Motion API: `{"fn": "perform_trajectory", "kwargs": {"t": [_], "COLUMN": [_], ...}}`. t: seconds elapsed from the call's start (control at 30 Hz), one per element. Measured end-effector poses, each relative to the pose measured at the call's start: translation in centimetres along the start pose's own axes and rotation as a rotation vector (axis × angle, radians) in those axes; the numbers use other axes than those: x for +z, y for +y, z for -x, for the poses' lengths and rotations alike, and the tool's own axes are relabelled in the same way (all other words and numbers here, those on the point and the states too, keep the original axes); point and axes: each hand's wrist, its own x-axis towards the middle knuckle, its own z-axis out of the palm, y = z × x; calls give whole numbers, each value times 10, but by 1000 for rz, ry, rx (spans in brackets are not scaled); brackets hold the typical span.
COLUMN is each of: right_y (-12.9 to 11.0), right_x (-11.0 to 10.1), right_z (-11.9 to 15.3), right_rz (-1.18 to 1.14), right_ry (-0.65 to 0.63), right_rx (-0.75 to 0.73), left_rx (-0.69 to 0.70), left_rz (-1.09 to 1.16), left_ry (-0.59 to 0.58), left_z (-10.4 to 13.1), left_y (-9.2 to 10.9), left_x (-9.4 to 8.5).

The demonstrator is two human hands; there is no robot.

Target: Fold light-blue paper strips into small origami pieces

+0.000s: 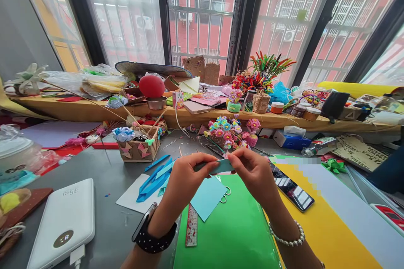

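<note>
Head: paper (pixel 223 166) between 2 hands (pixel 188 173) (pixel 251 172)

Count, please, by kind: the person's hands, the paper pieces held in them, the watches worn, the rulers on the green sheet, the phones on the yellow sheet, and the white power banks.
Hands: 2 (left hand, right hand)
Held paper piece: 1
Watch: 1
Ruler: 1
Phone: 1
Power bank: 1
Total: 7
</note>
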Motion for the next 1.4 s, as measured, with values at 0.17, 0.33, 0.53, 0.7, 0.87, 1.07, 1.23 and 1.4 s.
{"fn": "perform_trajectory", "kwargs": {"t": [0.17, 0.33, 0.53, 0.7, 0.87, 1.07, 1.23, 1.4], "right_y": [2, 4, -3, -6, -5, -7, -7, -9], "right_x": [-1, -1, -2, -3, -2, 1, 4, 4], "right_z": [-1, -3, -2, 0, 1, 2, 4, 6], "right_rz": [-73, -242, -228, -121, -98, -126, -142, -136], "right_ry": [-80, -125, -64, -87, -107, -94, -87, -81], "right_rx": [94, 165, 106, 78, 62, 58, 58, 70], "left_rx": [62, -65, -177, -203, -208, -248, -247, -257], "left_rz": [-118, 158, 340, 441, 536, 555, 508, 522], "left_ry": [13, 29, -180, -124, -116, -129, -95, -134], "left_z": [1, 0, -4, -3, -1, -3, -2, -2], "left_y": [2, -1, 0, 3, 3, 3, 3, 4], "left_x": [-3, -4, 0, -1, -3, -3, -4, -5]}}
